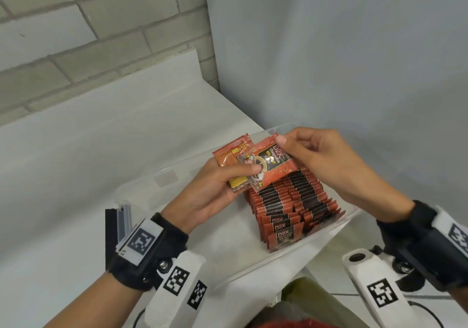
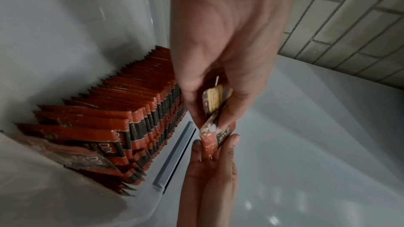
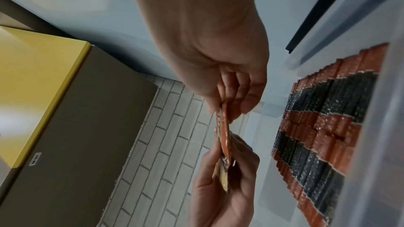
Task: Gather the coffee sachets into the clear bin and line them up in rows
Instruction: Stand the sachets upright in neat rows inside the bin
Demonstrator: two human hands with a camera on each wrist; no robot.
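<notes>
Two sachets sit in your left hand (image 1: 215,186), thumb curled over their lower ends and fingers behind, held above the clear bin (image 1: 141,188); the rear sachet (image 1: 229,154) shows its printed back, the front sachet (image 1: 274,167) its face. Your right hand (image 1: 326,160) pinches the top corner of that front sachet between thumb and forefinger, the other fingers loosely curled. The step looks to be peeling one off to file it; loosen the left thumb just enough that only the front one slides free, and keep the pinch on the sealed edge, since the foil looks slick and thin. Turn it face-forward to match, then stand it upright at the far end of the rows of sachets (image 1: 291,201), which already fill the bin's right side on edge, packed close along the wall.

Left of the bin, a grey and black slotted piece (image 1: 121,222) stands just by its corner on the white counter (image 1: 88,138); a brick wall (image 1: 76,36) runs behind. The left half of the bin's floor is bare, so a fresh row could start there. What stands in the way is slight: your own wrists crowd the bin's mouth, and a careless push could tip the standing rows. To the right, in the right wrist view, a yellow-topped box (image 3: 43,84) sits well apart.
</notes>
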